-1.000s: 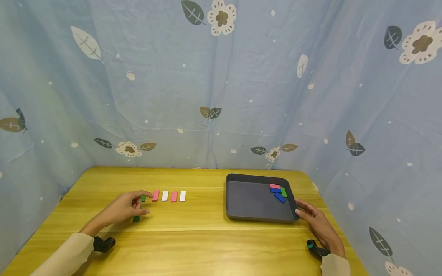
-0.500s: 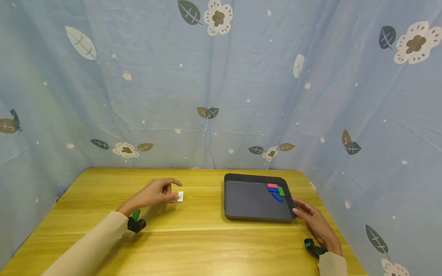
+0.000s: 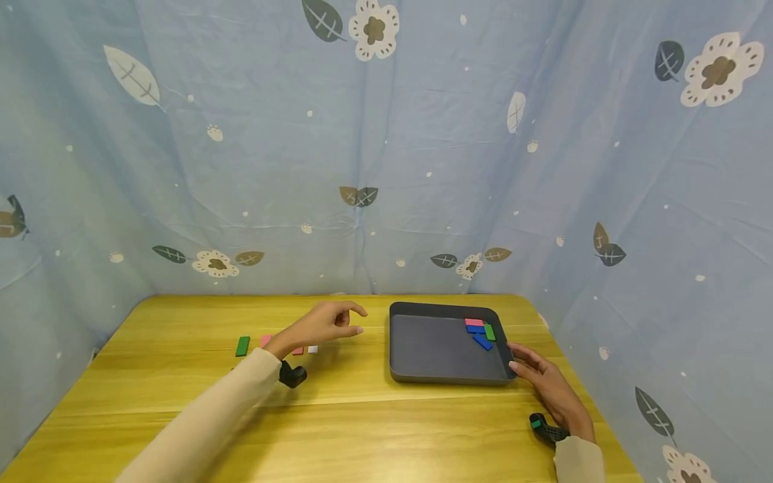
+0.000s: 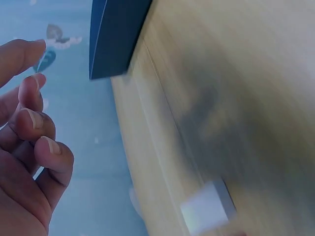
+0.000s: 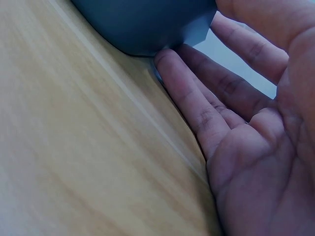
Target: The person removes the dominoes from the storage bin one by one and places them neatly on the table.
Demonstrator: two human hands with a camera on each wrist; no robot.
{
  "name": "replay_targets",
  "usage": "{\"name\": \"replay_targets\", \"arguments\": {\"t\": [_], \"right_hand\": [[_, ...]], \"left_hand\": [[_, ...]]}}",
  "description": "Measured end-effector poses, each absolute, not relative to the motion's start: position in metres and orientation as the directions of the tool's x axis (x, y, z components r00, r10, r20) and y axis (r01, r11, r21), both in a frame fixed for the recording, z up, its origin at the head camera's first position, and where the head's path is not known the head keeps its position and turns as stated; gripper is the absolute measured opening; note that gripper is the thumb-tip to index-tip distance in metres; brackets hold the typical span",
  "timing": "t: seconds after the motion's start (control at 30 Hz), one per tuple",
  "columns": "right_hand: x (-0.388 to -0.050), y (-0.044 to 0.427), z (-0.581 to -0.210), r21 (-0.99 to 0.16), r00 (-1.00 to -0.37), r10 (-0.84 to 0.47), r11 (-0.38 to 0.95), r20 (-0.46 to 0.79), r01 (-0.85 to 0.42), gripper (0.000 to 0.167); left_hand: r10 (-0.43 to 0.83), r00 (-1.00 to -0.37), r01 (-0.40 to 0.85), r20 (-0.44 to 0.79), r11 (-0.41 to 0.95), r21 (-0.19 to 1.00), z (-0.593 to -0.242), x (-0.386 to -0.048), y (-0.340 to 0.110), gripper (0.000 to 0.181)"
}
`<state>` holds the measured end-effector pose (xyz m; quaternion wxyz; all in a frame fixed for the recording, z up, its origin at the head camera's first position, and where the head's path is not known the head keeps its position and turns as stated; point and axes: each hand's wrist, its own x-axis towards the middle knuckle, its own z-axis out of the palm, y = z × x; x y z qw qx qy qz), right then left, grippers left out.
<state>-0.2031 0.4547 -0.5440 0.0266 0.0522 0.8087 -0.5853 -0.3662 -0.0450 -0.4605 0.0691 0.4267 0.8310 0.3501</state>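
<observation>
My left hand (image 3: 329, 322) hovers above the table between a row of small coloured blocks and the dark grey tray (image 3: 423, 379). Its thumb and index finger stand apart with nothing seen between them; the other fingers are loosely bent. Below it in the left wrist view lies a white block (image 4: 206, 209). In the row, a green block (image 3: 242, 346) and a pink block (image 3: 266, 340) show; more are partly covered by my left arm. My right hand (image 3: 549, 386) rests against the tray's right side, its fingers (image 5: 187, 93) fairly straight and touching the outer wall.
In the tray's far right corner lie a pink block (image 3: 474, 323), a green block (image 3: 490, 332) and two blue ones, including a loose angled blue block (image 3: 482, 342). A patterned blue curtain (image 3: 362, 134) hangs behind the wooden table (image 3: 386, 436).
My left hand has moved right, from over the left end of the block row, past it, toward the tray. My right hand has stayed at the tray's side.
</observation>
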Motion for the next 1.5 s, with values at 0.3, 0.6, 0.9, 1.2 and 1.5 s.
{"name": "replay_targets", "arguments": {"t": [0.3,0.6,0.9,1.2,1.5], "right_hand": [[-0.201,0.457,-0.545,-0.943,-0.989,0.082,0.301,-0.122,0.141,0.062],[-0.2,0.455,-0.549,-0.942,-0.987,0.101,0.301,-0.123,0.148,0.063],[-0.199,0.455,-0.546,-0.946,-0.989,0.079,0.29,-0.128,0.145,0.065],[-0.202,0.455,-0.545,-0.955,-0.99,0.076,0.264,-0.117,0.133,0.061],[-0.203,0.456,-0.546,-0.957,-0.992,0.065,0.264,-0.104,0.118,0.061]], "left_hand": [[0.801,-0.566,0.714,0.196,0.358,0.602,-0.46,-0.371,0.013,0.031],[0.827,-0.535,0.707,0.175,0.324,0.629,-0.469,-0.374,0.062,0.025],[0.84,-0.517,0.713,0.166,0.315,0.627,-0.469,-0.375,0.104,0.028],[0.837,-0.533,0.681,0.124,0.337,0.65,-0.469,-0.382,0.132,0.028],[0.844,-0.521,0.671,0.124,0.316,0.67,-0.477,-0.388,0.157,0.029]]}}
